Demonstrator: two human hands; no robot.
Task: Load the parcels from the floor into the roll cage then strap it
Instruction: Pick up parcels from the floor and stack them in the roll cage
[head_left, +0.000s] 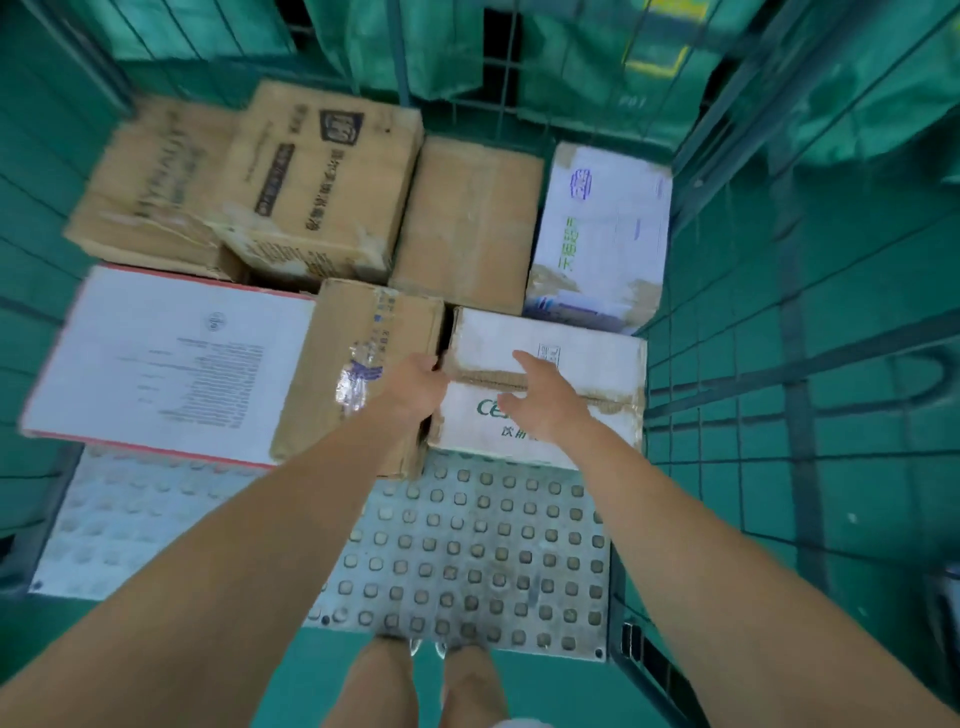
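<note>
I'm curling my left hand (415, 387) round the nine o'clock edge of the white parcel (587, 358), while my right hand (545, 402) is spreading open over its top. The parcel is sitting inside the roll cage (737, 332), with the brown parcel (358, 358) touching it at nine o'clock.

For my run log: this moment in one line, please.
stage: loading; left hand: grips white parcel, left edge; right hand: open over it; roll cage: no strap visible
</note>
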